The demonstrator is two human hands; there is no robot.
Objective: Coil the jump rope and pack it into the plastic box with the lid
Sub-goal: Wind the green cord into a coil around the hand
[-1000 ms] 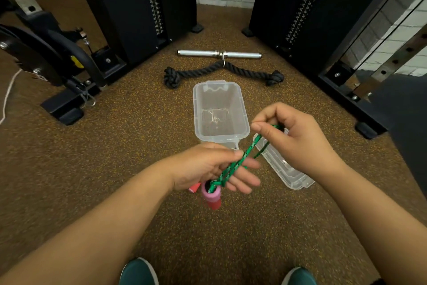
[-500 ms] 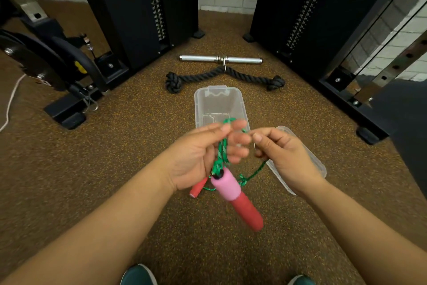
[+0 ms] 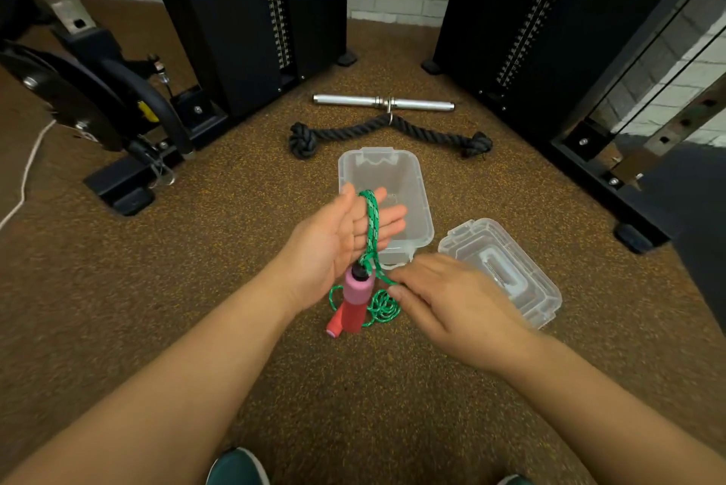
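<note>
Head view: left hand flat, rope looped over its fingers; right hand now low at the strand.

Since the earlier frame the left hand (image 3: 345, 237) has opened flat, palm up, and the right hand (image 3: 451, 304) has dropped lower, its fingertips pinching a narrow strand. The green jump rope (image 3: 371, 225) runs lengthwise along the left fingers, looped over their tips. A pink-and-red handle (image 3: 355, 300) hangs upright, cap uppermost, long axis vertical. Loose rope coils and a second handle lie on the speckled brown floor (image 3: 196, 268) beneath. The open plastic box (image 3: 422, 205) sits just beyond the hands, long axis pointing away; its lid (image 3: 506, 268) lies right. Farther off: black rope attachment (image 3: 345, 131), metal bar (image 3: 353, 99), weight-stack towers, brick wall.
</note>
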